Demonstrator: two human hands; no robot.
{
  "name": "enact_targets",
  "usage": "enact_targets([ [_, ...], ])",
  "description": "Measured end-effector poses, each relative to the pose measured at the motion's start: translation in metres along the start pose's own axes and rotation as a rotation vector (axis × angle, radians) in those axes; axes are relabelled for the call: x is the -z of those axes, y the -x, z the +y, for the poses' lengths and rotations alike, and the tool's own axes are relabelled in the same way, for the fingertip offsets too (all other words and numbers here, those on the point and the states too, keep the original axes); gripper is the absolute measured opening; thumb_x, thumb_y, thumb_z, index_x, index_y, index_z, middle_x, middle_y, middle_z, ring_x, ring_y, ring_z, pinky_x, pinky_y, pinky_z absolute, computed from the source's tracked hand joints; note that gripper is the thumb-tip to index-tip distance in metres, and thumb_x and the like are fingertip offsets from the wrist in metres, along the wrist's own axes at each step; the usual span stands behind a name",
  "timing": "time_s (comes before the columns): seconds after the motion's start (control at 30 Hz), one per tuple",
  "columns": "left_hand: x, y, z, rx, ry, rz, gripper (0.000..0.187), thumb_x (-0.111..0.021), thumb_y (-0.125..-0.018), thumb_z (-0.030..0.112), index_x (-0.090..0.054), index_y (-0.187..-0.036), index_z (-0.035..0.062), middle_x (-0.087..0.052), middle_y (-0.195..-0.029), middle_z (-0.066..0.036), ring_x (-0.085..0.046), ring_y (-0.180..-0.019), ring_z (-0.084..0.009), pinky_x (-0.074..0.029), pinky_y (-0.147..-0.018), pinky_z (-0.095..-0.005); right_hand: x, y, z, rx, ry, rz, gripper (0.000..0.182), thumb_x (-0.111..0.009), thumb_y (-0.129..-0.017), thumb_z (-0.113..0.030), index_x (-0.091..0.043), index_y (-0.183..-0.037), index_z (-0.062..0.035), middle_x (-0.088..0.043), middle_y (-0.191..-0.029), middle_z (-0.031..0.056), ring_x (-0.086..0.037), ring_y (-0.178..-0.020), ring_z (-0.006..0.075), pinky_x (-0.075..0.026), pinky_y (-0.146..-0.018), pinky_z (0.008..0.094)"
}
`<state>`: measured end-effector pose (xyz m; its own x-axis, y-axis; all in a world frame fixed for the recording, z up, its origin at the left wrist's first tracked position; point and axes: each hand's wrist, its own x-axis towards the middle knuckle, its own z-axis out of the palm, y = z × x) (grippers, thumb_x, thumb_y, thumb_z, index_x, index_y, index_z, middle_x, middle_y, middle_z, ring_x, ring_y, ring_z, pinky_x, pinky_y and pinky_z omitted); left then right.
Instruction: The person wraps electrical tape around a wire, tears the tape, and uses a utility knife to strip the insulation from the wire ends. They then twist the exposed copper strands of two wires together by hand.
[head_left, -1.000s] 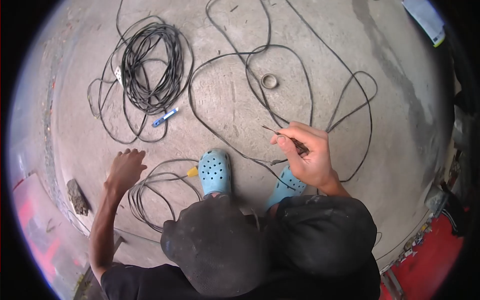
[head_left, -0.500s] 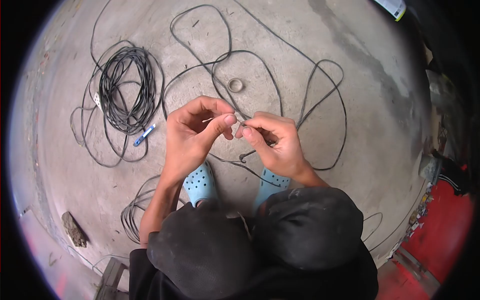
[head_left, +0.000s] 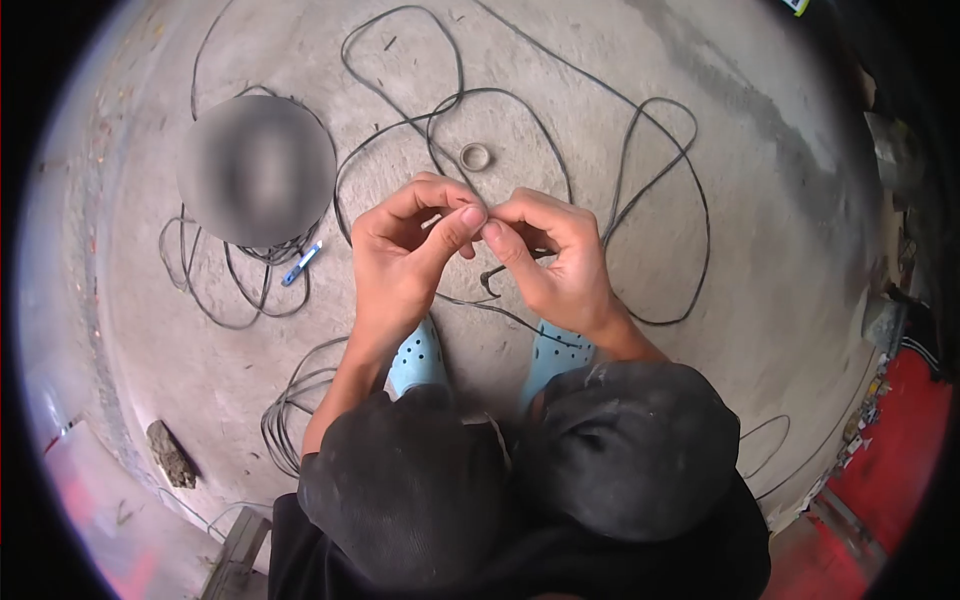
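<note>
My left hand [head_left: 410,250] and my right hand [head_left: 555,250] meet at the fingertips above the floor, each in a pinch. What sits between the fingertips is too small and hidden to name. Below my right hand's fingers hangs a short dark cable end [head_left: 488,283]. A long black cable [head_left: 568,165] loops over the floor beyond both hands. A roll of tape [head_left: 475,157] lies on the floor just past my fingertips.
A blue-handled cutter [head_left: 301,264] lies at the left beside a cable coil [head_left: 270,251], mostly blurred. Another cable bundle [head_left: 285,420] is at lower left, near a stone-like chunk [head_left: 171,455]. Light blue clogs [head_left: 418,357] show beneath my hands. Red material [head_left: 895,450] lies at right.
My two hands have come closer, and their fingertips now touch where a small gap with a thin strand showed before. The view has shifted slightly.
</note>
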<state>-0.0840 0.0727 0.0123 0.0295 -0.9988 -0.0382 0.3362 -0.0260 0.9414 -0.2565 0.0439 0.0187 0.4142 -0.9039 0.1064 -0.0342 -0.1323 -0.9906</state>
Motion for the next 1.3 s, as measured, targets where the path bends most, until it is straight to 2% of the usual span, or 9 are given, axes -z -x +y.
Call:
enact_targets([
  [0.17,-0.002,-0.01,-0.003,-0.123,0.006,0.023,0.01,-0.068,-0.096,0.002,-0.072,-0.102,-0.0043,-0.069,-0.101,-0.01,-0.064,-0.086,-0.0148,-0.051,-0.08,-0.0279,0.009,-0.006,0.007,0.106,0.155,0.023,0.014,-0.072,-0.094,-0.01,-0.07,-0.097,0.0041,-0.069,-0.086,0.0104,-0.067,-0.076,0.0168,-0.053,-0.067,0.0291],
  [0.33,-0.007,-0.022,0.01,-0.21,-0.05,-0.013,0.013,-0.065,-0.098,0.006,-0.072,-0.102,-0.0047,-0.072,-0.1,-0.011,-0.068,-0.093,-0.0161,-0.052,-0.09,-0.0315,0.025,-0.021,-0.002,0.355,0.214,0.16,0.018,-0.072,-0.092,-0.01,-0.072,-0.108,-0.0018,-0.07,-0.096,0.0093,-0.068,-0.084,0.0176,-0.054,-0.073,0.0296],
  [0.43,-0.019,-0.024,0.013,-0.216,-0.022,-0.042,0.015,-0.064,-0.101,0.008,-0.068,-0.101,-0.0057,-0.069,-0.091,-0.008,-0.068,-0.091,-0.0158,-0.055,-0.082,-0.0293,0.03,-0.031,-0.03,0.328,0.204,0.024,0.014,-0.07,-0.093,-0.008,-0.071,-0.106,-0.0031,-0.066,-0.092,0.0039,-0.063,-0.084,0.0133,-0.052,-0.076,0.0283],
  [0.5,-0.022,-0.026,0.016,-0.175,0.005,-0.092,0.017,-0.064,-0.102,0.011,-0.066,-0.101,-0.0059,-0.067,-0.084,-0.006,-0.067,-0.081,-0.014,-0.055,-0.069,-0.0253,0.033,-0.04,-0.03,0.383,0.139,-0.039,0.02,-0.061,-0.101,-0.012,-0.069,-0.112,0.0018,-0.06,-0.081,0.0039,-0.058,-0.069,0.012,-0.049,-0.064,0.0259],
  [0.6,-0.013,-0.035,0.017,-0.205,-0.056,-0.21,0.016,-0.065,-0.101,0.01,-0.066,-0.1,-0.0054,-0.067,-0.084,-0.006,-0.064,-0.072,-0.0121,-0.052,-0.064,-0.0245,0.045,-0.041,-0.049,0.226,0.115,-0.145,0.036,-0.067,-0.088,0.01,-0.07,-0.123,0.0014,-0.064,-0.092,0.0064,-0.064,-0.08,0.014,-0.053,-0.069,0.0255],
  [0.77,-0.013,-0.038,0.025,-0.146,-0.221,-0.207,0.016,-0.074,-0.095,0.016,-0.074,-0.092,0.0008,-0.067,-0.075,-0.001,-0.058,-0.066,-0.0047,-0.044,-0.058,-0.0185,0.063,-0.045,-0.044,0.485,0.348,-0.121,0.023,-0.075,-0.079,0.007,-0.075,-0.101,0.0005,-0.068,-0.086,0.009,-0.064,-0.073,0.0158,-0.051,-0.064,0.0266],
  [0.97,-0.016,-0.043,0.014,-0.097,-0.163,-0.32,0.014,-0.068,-0.099,0.014,-0.07,-0.098,0.0006,-0.068,-0.079,-0.004,-0.062,-0.07,-0.0105,-0.049,-0.063,-0.0235,0.061,-0.036,-0.051,0.705,0.68,-0.037,0.015,-0.076,-0.075,0.004,-0.071,-0.088,-0.0018,-0.066,-0.08,0.0101,-0.064,-0.07,0.0216,-0.05,-0.061,0.0302],
  [1.2,-0.027,-0.036,-0.001,0.046,-0.042,-0.242,0.015,-0.075,-0.093,0.009,-0.069,-0.103,-0.0018,-0.07,-0.086,-0.003,-0.059,-0.069,-0.0073,-0.049,-0.062,-0.022,0.074,-0.021,-0.043,0.5,0.973,-0.12,0.005,-0.072,-0.088,-0.004,-0.069,-0.091,-0.0046,-0.063,-0.079,0.0037,-0.058,-0.067,0.0158,-0.046,-0.061,0.0298],
  [1.3,-0.03,-0.035,-0.006,0.05,-0.101,-0.216,0.014,-0.075,-0.093,0.009,-0.069,-0.1,-0.0014,-0.068,-0.082,-0.002,-0.058,-0.07,-0.0063,-0.046,-0.061,-0.021,0.075,-0.02,-0.023,0.613,0.815,-0.036,0.009,-0.072,-0.084,-0.001,-0.064,-0.081,-0.0052,-0.058,-0.069,0.0033,-0.051,-0.057,0.0182,-0.04,-0.053,0.0321],
])
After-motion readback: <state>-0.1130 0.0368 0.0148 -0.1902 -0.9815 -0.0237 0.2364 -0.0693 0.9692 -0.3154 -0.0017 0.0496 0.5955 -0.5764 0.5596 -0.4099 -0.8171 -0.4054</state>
